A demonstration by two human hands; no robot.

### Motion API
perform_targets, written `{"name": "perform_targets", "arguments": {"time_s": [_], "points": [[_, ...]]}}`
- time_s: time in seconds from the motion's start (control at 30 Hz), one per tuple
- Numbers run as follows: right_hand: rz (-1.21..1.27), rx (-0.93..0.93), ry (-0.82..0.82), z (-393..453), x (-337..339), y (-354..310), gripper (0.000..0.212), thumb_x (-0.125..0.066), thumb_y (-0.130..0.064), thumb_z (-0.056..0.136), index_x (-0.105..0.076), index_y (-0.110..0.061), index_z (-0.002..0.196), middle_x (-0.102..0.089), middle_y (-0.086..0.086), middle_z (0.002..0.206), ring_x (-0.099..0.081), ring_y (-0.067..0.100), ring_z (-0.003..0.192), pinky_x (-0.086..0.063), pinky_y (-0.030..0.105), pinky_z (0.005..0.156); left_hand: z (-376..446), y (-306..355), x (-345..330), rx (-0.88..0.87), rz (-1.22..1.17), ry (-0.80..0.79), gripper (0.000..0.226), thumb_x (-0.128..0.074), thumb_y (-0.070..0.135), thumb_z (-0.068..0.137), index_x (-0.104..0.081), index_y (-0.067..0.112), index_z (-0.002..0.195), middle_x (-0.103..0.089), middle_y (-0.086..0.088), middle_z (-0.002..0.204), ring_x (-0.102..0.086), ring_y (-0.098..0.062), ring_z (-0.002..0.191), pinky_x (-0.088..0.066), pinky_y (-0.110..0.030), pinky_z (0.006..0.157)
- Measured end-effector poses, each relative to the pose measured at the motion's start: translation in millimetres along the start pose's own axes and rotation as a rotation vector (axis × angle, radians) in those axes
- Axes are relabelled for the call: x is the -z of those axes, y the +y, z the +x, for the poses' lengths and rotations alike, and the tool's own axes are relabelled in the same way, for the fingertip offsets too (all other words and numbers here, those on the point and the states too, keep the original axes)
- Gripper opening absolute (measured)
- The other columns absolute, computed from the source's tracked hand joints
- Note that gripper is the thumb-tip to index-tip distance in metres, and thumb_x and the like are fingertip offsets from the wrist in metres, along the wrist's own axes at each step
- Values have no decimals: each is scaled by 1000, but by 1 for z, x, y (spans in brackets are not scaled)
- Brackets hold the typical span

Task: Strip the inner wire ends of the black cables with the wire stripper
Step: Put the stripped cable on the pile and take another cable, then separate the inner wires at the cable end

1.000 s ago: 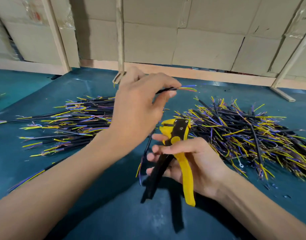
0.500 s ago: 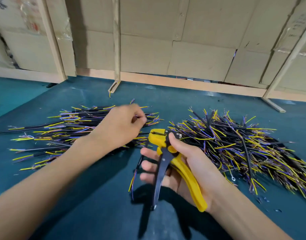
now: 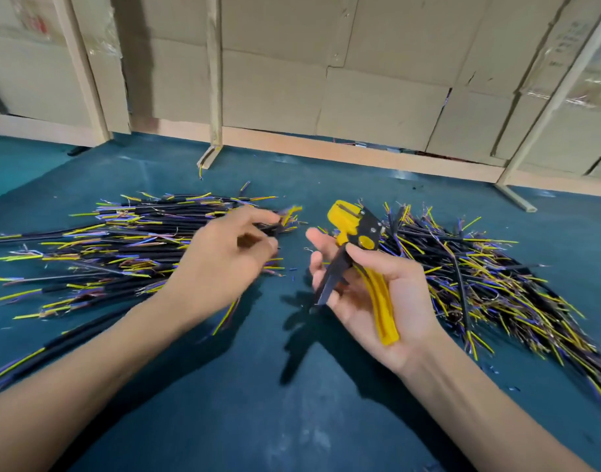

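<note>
On the left of the teal worktop [image 3: 292, 420], a pile of black cables [image 3: 122, 243] is lying mostly lengthwise, yellow and purple inner wires showing at the ends. My left hand [image 3: 224, 264] is reaching over the right edge of that pile, fingers curled toward the thumb at a cluster of wire ends; the hand is blurred, so I cannot tell whether it is actually pinching a cable or only touching the ends. Just to the right, clear of the worktop, my right hand [image 3: 370, 291] is holding the wire stripper [image 3: 357, 264] palm up. The yellow handle is lying across my palm, the thumb is pressing near the pivot, and the fingers are curling round the black handle. The stripper's yellow head is pointing away from me with the handles spread apart. Further right, a second, more tangled pile of black cables [image 3: 489, 284] is lying on the worktop. Cardboard panels [image 3: 377, 103] and wooden posts are lining the far edge.
</note>
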State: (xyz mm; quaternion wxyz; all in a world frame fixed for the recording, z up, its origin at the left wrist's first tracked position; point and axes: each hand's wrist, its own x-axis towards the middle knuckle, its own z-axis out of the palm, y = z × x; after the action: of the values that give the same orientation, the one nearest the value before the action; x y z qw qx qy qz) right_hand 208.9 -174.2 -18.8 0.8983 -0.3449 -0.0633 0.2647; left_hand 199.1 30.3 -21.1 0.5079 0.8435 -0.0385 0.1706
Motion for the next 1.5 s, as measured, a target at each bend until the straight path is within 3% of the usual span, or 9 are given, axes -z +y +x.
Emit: {"name": "perform_targets", "arguments": {"time_s": [0.2,0.33,0.7,0.8,0.9,1.0,1.13,1.37,1.5], "points": [[14,16,-19,0,-2,-3,38,-61,-24,100,-62,-12,136,-68,19,96,-68,47,96,-53,65,88,-1,9,4,23,-629,-132,35,-49,-5,98,-65,12,124,-70,-11,92,-58,-20,66,-47,-28,60],[-150,192,-19,-1,-5,-1,37,-64,-14,94,-63,-8,130,-62,21,85,-67,40,85,-56,56,85,-2,18,0,48,-767,-214,38,-43,-9,97,-70,9,116,-65,-13,90,-44,-17,55,-26,-26,47],[-393,290,-16,-1,-5,8,36,-65,-5,88,-56,-2,123,-71,27,116,-68,30,80,-59,48,73,-4,30,8,102,-801,-480,75,-33,-1,94,-44,56,142,-50,-3,80,-23,-16,54,-13,-26,46],[-411,266,-23,0,-3,11,39,-65,-4,89,-54,0,126,-69,27,120,-68,28,80,-59,49,74,-1,27,9,218,-914,-420,73,-35,1,94,-42,53,144,-51,-3,78,-26,-14,51,-15,-23,43],[-402,250,-16,0,-2,12,38,-66,-5,88,-56,0,124,-70,26,119,-69,28,78,-59,48,72,2,23,7,319,-1027,-355,58,-41,1,94,-44,23,148,-54,-4,80,-35,-13,51,-27,-21,39],[-399,240,-9,0,-3,14,36,-68,-6,86,-59,-1,121,-71,27,113,-69,30,77,-59,49,72,2,24,4,311,-1137,-378,46,-47,0,93,-53,2,139,-58,-4,87,-56,-13,66,-54,-26,58],[-423,173,-37,-2,-6,14,34,-68,-3,85,-62,0,118,-71,29,107,-69,29,78,-59,49,72,2,25,3,295,-1408,-349,46,-45,-3,93,-53,-2,138,-60,-6,88,-66,-14,83,-59,-40,88],[-489,38,-140,-9,-15,20,35,-66,8,83,-62,-2,116,-70,20,92,-68,28,74,-60,47,70,7,23,4,234,-1515,-99,38,-44,-3,96,-55,-7,133,-64,-6,90,-69,-12,86,-58,-35,93],[-479,71,-114,-9,-18,22,40,-68,11,79,-60,1,117,-67,18,86,-64,30,71,-59,46,69,6,23,-1,200,-1280,1,32,-46,3,102,-57,-4,131,-64,-4,90,-69,-13,84,-59,-29,85]]}}
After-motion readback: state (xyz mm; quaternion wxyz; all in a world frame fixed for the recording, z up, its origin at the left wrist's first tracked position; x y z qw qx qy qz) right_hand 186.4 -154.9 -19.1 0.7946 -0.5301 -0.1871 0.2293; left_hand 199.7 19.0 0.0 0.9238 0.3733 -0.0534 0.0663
